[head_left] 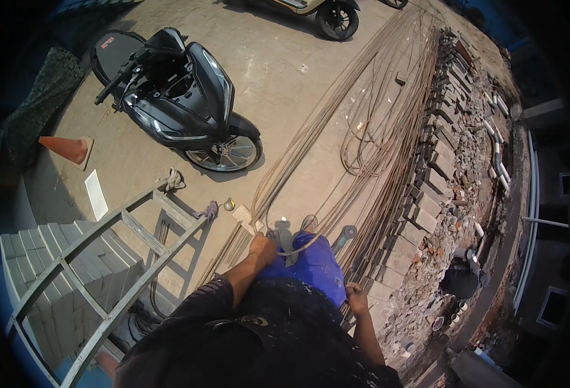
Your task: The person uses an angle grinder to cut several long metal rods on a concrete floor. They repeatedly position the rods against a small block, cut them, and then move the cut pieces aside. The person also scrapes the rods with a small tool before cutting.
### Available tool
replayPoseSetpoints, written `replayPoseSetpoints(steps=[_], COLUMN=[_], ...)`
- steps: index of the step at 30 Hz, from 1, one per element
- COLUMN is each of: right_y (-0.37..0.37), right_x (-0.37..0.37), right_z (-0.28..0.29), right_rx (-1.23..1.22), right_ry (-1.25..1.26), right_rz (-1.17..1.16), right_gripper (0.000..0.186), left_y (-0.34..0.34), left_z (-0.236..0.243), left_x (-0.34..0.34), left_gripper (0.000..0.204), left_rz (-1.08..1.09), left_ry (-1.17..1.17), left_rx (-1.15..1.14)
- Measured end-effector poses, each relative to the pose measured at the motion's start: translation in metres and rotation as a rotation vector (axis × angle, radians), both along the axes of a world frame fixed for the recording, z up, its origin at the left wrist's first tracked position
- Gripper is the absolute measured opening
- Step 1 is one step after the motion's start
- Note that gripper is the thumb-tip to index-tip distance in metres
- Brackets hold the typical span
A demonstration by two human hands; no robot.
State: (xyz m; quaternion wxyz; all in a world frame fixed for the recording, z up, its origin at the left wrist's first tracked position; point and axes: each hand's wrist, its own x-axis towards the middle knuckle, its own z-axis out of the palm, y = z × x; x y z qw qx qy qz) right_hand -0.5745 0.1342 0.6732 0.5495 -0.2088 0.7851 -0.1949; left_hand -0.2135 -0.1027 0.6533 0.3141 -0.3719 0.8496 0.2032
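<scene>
My left hand (263, 249) is closed around a thin, rusty steel rod (303, 249), which curves across in front of my blue trousers. Beside my right thigh, my right hand (357, 297) has its fingers curled in. Whatever it may grip there is too small to make out. Long steel rods (401, 139) lie in a bundle on the ground, running from near my feet to the far right. Some of them bend back in loops. A teal angle grinder (344, 238) rests on the ground just right of my legs.
A metal ladder-like frame (144, 231) leans at left by stacked grey blocks (71, 258). Ahead stands a black scooter (188, 97); an orange cone (67, 149) lies left. A tape measure (229, 204) sits near the frame. Paving bricks (437, 165) edge rubble (456, 213) with a dark hole (458, 279).
</scene>
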Motion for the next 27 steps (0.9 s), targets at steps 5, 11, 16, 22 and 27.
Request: replayPoseSetpoints(steps=[5,11,16,22,27], right_y=[0.093,0.235,0.275,0.396,0.529], right_x=[0.034,0.054,0.071,0.139,0.222], right_z=[0.036,0.035,0.032,0.034,0.008], right_rx=[0.061,0.155,0.13,-0.117,0.119], right_ry=[-0.119,-0.018,0.007,0.042,-0.058], right_rz=[-0.356,-0.286,-0.58,-0.811,-0.999], right_gripper=[0.022,0.026,0.023,0.016,0.021], left_y=[0.038,0.046,0.048,0.078,0.121], left_z=[-0.01,0.001,0.037,0.073,0.09], left_x=[0.01,0.002,-0.017,-0.032,-0.038], left_gripper=[0.021,0.023,0.027,0.029,0.028], left_rz=[0.035,0.045,-0.055,-0.141,-0.179], left_ry=[0.02,0.087,0.011,0.026,0.011], left_rx=[-0.056,-0.139,-0.108,-0.239,-0.273])
